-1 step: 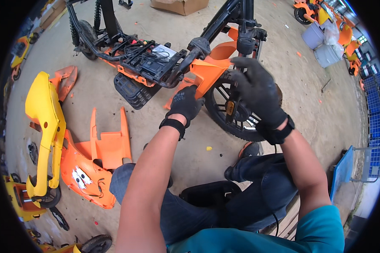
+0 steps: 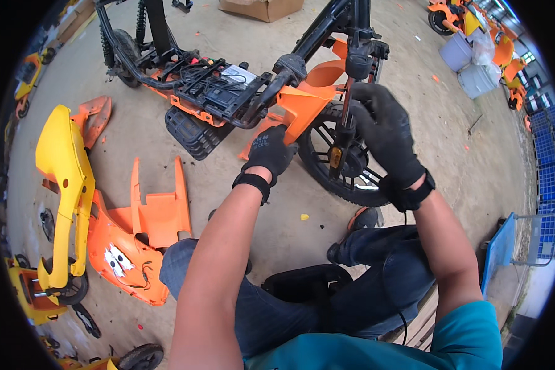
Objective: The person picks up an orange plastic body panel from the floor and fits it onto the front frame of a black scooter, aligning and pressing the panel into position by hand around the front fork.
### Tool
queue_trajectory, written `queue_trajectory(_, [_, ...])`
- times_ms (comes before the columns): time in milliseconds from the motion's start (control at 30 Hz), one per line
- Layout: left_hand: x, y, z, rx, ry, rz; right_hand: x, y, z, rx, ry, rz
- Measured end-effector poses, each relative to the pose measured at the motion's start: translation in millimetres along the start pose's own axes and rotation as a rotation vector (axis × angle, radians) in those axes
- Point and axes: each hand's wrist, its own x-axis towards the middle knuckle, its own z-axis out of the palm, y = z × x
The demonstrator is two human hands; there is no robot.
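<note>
Head view, looking down: black-gloved right hand [image 2: 385,132] with fingers curled shut around the dark upright fork leg [image 2: 345,117] of a stripped black-framed scooter [image 2: 228,92], just above the black spoked front wheel [image 2: 345,163]; black-gloved left hand [image 2: 269,152] closed on the lower edge of the orange plastic front fender panel [image 2: 302,102], thumb side hidden, so grip depth impossible to tell. Fender panel still seated between frame and wheel, touching both, directly ahead of the knees. Risks, as a judgement: a hard tug at that thin plastic edge likely to crack it or snap a hidden clip; a sudden release apt to throw the left knuckles against the tyre or spokes; a wheel free to turn able to pinch right fingertips so near the hub (gloves some help, no cure); exposed wiring and the open black tray on the frame easy to snag with a swinging panel. Outward from there: a loose orange body panel [image 2: 135,246] on the concrete to the left bearing a white sticker with dark marks low on its face, a long yellow moulded cover [image 2: 65,185] beside it, a small yellow scrap [image 2: 304,217] on the floor near the shoe. A white rectangular label on the tray amid the frame [image 2: 237,75], print too small to make out. A brown cardboard box [image 2: 262,7] at the top edge, pale grey sacks or bins [image 2: 472,65] at upper right, a blue flat trolley [image 2: 496,253] at right.
</note>
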Motion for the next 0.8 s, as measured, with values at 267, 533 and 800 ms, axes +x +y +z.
queue_trajectory(267, [7.8,-35.1,28.5,0.029,-0.064,-0.038,-16.7,106.7,-52.2,-0.312,-0.41,0.297])
queue_trajectory(533, [4.1,-27.1,18.4,0.091,-0.017,-0.008,-26.3,117.9,-35.1,-0.45,-0.39,0.341])
queue_trajectory(800, [3.0,-25.4,23.6,0.073,-0.006,-0.043,-37.6,131.0,-24.4,-0.459,-0.295,0.309])
